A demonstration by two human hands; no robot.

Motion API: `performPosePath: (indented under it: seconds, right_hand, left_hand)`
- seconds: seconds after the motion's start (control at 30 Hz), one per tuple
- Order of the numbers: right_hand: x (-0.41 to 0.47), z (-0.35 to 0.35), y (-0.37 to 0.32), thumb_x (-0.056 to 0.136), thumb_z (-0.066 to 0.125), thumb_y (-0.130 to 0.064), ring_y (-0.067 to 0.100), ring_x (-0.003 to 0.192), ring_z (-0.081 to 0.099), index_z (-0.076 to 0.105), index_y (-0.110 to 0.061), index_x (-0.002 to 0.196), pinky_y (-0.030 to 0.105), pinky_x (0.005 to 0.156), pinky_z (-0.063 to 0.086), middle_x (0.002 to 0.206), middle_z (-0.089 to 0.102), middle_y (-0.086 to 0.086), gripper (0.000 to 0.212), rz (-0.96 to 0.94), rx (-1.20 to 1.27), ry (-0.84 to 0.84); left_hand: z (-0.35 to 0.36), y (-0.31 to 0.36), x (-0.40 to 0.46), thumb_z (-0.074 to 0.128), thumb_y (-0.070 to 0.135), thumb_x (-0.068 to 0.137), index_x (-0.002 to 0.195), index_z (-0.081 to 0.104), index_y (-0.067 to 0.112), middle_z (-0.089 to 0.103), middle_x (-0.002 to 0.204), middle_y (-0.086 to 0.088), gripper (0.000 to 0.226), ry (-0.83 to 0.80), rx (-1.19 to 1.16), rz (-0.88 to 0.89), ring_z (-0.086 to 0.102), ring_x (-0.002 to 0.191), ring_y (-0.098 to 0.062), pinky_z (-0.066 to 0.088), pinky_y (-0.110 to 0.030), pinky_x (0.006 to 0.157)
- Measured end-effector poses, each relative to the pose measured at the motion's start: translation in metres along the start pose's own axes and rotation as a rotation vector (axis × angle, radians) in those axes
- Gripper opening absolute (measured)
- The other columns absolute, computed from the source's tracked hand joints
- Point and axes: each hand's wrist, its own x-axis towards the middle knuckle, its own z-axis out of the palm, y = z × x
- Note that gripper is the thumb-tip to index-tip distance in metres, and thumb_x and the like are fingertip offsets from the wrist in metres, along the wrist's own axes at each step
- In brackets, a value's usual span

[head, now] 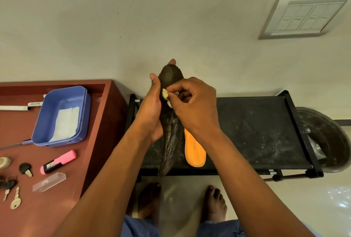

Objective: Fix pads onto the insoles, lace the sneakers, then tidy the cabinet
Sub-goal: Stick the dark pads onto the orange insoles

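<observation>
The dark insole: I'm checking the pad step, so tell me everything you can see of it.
The dark insole is long, narrow and blackish-brown, with a rough, worn, speckled surface. It stands tilted nearly upright, one rounded end up, the lower end at the front edge of the black rack. The left hand grips its left edge; the right hand pinches a small pale pad against its upper part. An orange insole lies beside it.
</observation>
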Motion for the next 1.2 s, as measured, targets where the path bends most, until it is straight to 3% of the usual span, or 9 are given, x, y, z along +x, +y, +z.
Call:
performPosePath:
  seconds: [0.17, 0.27, 0.53, 0.6, 0.77, 0.87, 0.93, 1.03, 1.2]
  right_hand:
    - [0.007, -0.013, 0.009, 0.087, 0.077, -0.016, 0.007, 0.074, 0.066, 0.078, -0.019, 0.094, 0.034, 0.07, 0.059, 0.089, 0.07, -0.006, 0.008, 0.009, -0.027, 0.317]
    - [0.01, -0.02, 0.01, 0.089, 0.076, -0.015, 0.008, 0.075, 0.066, 0.078, -0.018, 0.096, 0.03, 0.07, 0.058, 0.094, 0.07, -0.005, 0.007, 0.021, -0.019, 0.366]
    - [0.005, -0.01, 0.004, 0.083, 0.082, -0.013, 0.007, 0.074, 0.067, 0.079, -0.022, 0.087, 0.035, 0.074, 0.06, 0.088, 0.072, -0.007, 0.01, 0.064, -0.021, -0.217]
    - [0.003, -0.007, 0.005, 0.083, 0.082, -0.013, 0.008, 0.073, 0.067, 0.079, -0.021, 0.086, 0.035, 0.073, 0.06, 0.087, 0.071, -0.007, 0.009, 0.051, -0.026, -0.209]
    - [0.004, -0.01, 0.011, 0.085, 0.08, -0.019, 0.008, 0.075, 0.067, 0.079, -0.019, 0.087, 0.039, 0.073, 0.061, 0.083, 0.071, -0.008, 0.003, 0.061, -0.094, 0.108]
    - [0.005, -0.012, 0.014, 0.086, 0.078, -0.021, 0.01, 0.075, 0.068, 0.078, -0.018, 0.09, 0.04, 0.072, 0.061, 0.084, 0.072, -0.006, 0.005, 0.06, -0.128, 0.172]
    - [0.006, -0.013, 0.012, 0.086, 0.077, -0.02, 0.01, 0.074, 0.068, 0.079, -0.018, 0.09, 0.038, 0.072, 0.061, 0.085, 0.073, -0.006, 0.005, 0.052, -0.128, 0.12]
    - [0.006, -0.013, 0.005, 0.084, 0.081, -0.015, 0.006, 0.067, 0.068, 0.08, -0.017, 0.087, 0.027, 0.068, 0.059, 0.081, 0.074, -0.007, 0.004, 0.095, -0.029, -0.141]
    - [-0.001, -0.007, -0.002, 0.083, 0.082, -0.015, 0.007, 0.07, 0.069, 0.08, -0.017, 0.088, 0.029, 0.073, 0.061, 0.08, 0.075, -0.008, 0.005, 0.117, -0.027, -0.327]
  left_hand:
    - [0.01, -0.013, -0.002, 0.018, 0.06, 0.107, 0.151, 0.048, 0.038, 0.064, 0.142, -0.009, 0.058, -0.089, 0.058, -0.085, 0.06, 0.133, -0.028, 0.044, -0.049, 0.115]
    - [0.01, -0.015, -0.002, 0.02, 0.065, 0.105, 0.147, 0.051, 0.04, 0.066, 0.138, -0.009, 0.058, -0.121, 0.073, -0.13, 0.062, 0.13, -0.03, 0.042, -0.054, 0.116]
    - [-0.005, -0.001, 0.003, 0.016, 0.062, 0.105, 0.151, 0.046, 0.045, 0.067, 0.137, -0.008, 0.057, -0.019, 0.003, 0.011, 0.065, 0.126, -0.027, 0.053, -0.044, 0.106]
    - [-0.006, 0.0, 0.003, 0.015, 0.064, 0.105, 0.15, 0.047, 0.044, 0.065, 0.139, -0.01, 0.059, -0.005, 0.003, 0.014, 0.064, 0.127, -0.028, 0.052, -0.043, 0.107]
    - [0.004, -0.007, 0.001, 0.013, 0.063, 0.105, 0.152, 0.046, 0.04, 0.065, 0.14, -0.008, 0.061, -0.056, 0.052, -0.025, 0.062, 0.13, -0.024, 0.051, -0.041, 0.109]
    - [0.004, -0.009, 0.001, 0.016, 0.065, 0.104, 0.146, 0.054, 0.038, 0.068, 0.136, -0.009, 0.063, -0.055, 0.062, -0.051, 0.064, 0.128, -0.026, 0.046, -0.047, 0.114]
    - [-0.001, -0.009, 0.003, 0.016, 0.067, 0.103, 0.142, 0.058, 0.036, 0.067, 0.137, -0.01, 0.065, -0.035, 0.054, -0.048, 0.063, 0.128, -0.027, 0.04, -0.052, 0.118]
    - [-0.009, -0.005, 0.006, 0.009, 0.067, 0.103, 0.15, 0.048, 0.035, 0.061, 0.145, -0.006, 0.069, -0.005, -0.012, 0.017, 0.059, 0.134, -0.029, 0.037, -0.052, 0.119]
    - [-0.014, 0.005, 0.006, 0.007, 0.067, 0.104, 0.152, 0.043, 0.038, 0.061, 0.145, -0.007, 0.067, 0.067, -0.146, 0.131, 0.06, 0.132, -0.034, 0.052, -0.052, 0.105]
